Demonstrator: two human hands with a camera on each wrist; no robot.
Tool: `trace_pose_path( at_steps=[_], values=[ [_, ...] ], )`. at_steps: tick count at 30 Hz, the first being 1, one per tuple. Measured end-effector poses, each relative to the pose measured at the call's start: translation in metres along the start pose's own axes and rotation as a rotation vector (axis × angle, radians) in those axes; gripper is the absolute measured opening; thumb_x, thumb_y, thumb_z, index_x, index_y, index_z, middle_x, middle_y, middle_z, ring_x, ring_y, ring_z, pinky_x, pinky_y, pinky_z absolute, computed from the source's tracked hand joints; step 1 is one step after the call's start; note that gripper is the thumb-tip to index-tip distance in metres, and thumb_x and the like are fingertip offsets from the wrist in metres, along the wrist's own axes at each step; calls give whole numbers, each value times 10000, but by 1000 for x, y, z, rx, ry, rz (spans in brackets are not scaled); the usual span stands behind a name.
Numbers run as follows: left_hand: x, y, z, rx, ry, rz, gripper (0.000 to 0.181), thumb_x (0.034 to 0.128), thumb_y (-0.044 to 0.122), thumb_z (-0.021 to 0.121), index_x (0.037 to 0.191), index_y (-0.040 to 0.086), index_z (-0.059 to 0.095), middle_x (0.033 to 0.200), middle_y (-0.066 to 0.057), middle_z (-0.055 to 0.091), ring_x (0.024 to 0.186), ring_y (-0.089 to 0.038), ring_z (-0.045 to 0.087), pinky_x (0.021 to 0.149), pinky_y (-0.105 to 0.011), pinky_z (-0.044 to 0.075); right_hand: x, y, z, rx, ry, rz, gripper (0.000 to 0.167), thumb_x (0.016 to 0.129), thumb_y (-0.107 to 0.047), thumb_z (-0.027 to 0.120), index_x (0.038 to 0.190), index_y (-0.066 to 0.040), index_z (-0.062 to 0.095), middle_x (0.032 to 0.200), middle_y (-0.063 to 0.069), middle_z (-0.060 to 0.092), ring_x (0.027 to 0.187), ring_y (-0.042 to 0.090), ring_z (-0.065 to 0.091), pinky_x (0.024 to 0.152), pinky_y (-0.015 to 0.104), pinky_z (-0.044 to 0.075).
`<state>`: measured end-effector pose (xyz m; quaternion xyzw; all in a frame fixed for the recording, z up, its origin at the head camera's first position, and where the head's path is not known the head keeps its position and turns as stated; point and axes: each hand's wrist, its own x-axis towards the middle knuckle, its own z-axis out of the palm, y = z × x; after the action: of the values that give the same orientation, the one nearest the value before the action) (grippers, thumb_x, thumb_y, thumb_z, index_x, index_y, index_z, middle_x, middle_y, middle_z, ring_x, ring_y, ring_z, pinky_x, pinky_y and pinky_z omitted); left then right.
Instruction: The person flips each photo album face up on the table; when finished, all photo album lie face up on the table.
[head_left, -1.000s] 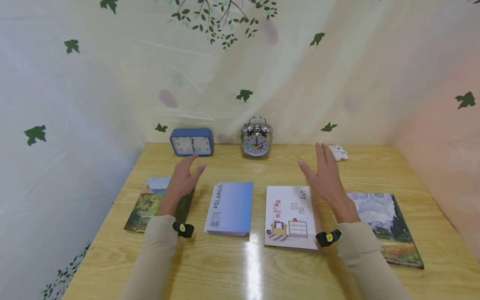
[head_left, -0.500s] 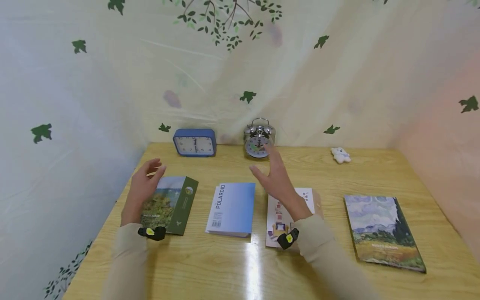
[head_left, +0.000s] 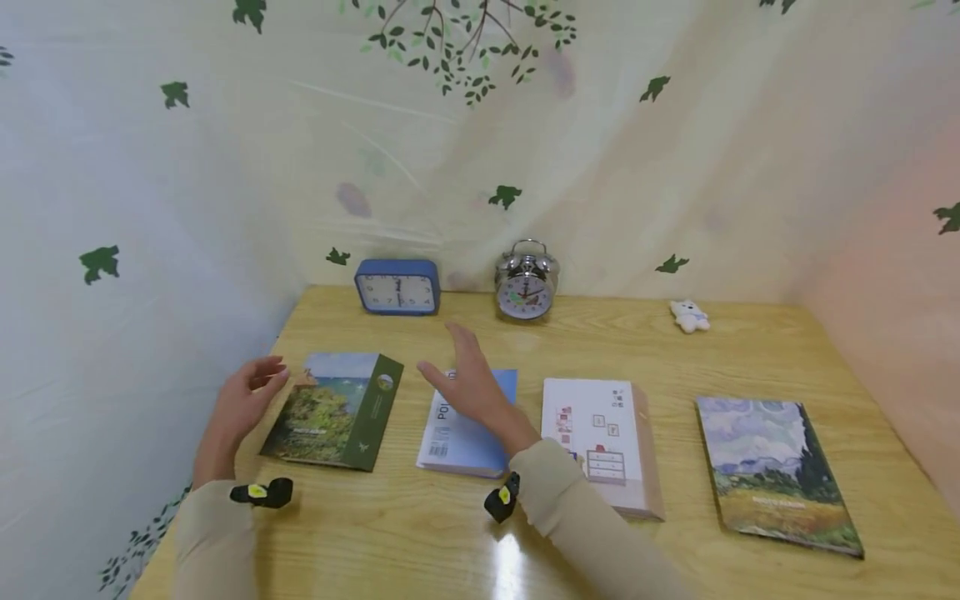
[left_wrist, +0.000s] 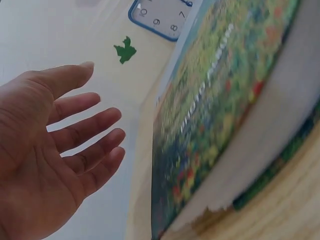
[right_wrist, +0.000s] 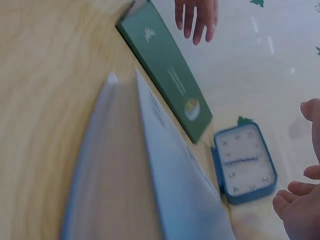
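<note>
Photo album [head_left: 330, 417] with a thick spine lies flat on the counter [head_left: 375, 533], just beside the person's left hand [head_left: 240, 400], fingers loose and empty. The right hand [head_left: 476, 387], thumb spread wide and holding nothing, hangs over a blue album [head_left: 465, 446]. Both look stiff, perhaps slick; I'd grip opposite side edges.

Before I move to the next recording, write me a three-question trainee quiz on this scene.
1. In the head view, which item does the right hand overlap?
A) white bear figure
B) blue POLAROID book
C) cloud-cover album
2. True or false: the left hand holds nothing.
3. Fill in: in the head view, the silver clock stands to the ____ of the blue clock.

Key: 1. B; 2. true; 3. right
</note>
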<state>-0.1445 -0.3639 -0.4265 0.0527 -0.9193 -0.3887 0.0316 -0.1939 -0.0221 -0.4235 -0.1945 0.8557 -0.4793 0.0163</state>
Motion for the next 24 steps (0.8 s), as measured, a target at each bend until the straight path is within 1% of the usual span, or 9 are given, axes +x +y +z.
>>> trace_pose_path(
  at_steps=[6, 10, 14, 20, 24],
  values=[
    [-6, -11, -1, 9, -115, -51, 660, 1007, 431, 426, 1476, -13, 291, 1429, -311, 371, 1278, -496, 381, 950, -625, 395, -5, -13, 39, 81, -131, 115, 832, 929, -518, 540, 1551, -187, 97, 1599, 103, 132, 1454, 285, 221, 1127, 521, 287],
    [-7, -16, 3, 8, -159, -85, 707, 999, 442, 443, 1497, -14, 236, 1447, -313, 346, 1303, -499, 354, 975, -621, 384, -11, -24, 61, 144, -175, 165, 826, 936, -509, 536, 1551, -177, 96, 1601, 97, 124, 1451, 282, 229, 1119, 524, 299],
    [-8, -17, 8, 15, -185, -102, 732, 994, 443, 457, 1496, -35, 223, 1430, -317, 374, 1291, -477, 383, 992, -600, 383, -16, -31, 80, 168, -190, 197, 794, 955, -464, 527, 1549, -137, 113, 1593, 110, 140, 1438, 290, 260, 1107, 508, 326],
    [-5, -17, 13, 39, -200, -107, 696, 1005, 393, 461, 1471, -78, 251, 1390, -332, 415, 1251, -465, 435, 986, -572, 404, -20, -31, 100, 126, -216, 221, 763, 959, -427, 536, 1542, -126, 145, 1559, 162, 204, 1403, 317, 315, 1081, 492, 365],
    [-3, -16, 16, 66, -213, -113, 679, 1006, 389, 461, 1465, -76, 275, 1382, -338, 417, 1245, -476, 433, 979, -575, 405, -23, -31, 109, 115, -202, 223, 790, 946, -418, 562, 1543, -120, 138, 1532, 178, 246, 1374, 314, 356, 1076, 461, 381]
  ],
)
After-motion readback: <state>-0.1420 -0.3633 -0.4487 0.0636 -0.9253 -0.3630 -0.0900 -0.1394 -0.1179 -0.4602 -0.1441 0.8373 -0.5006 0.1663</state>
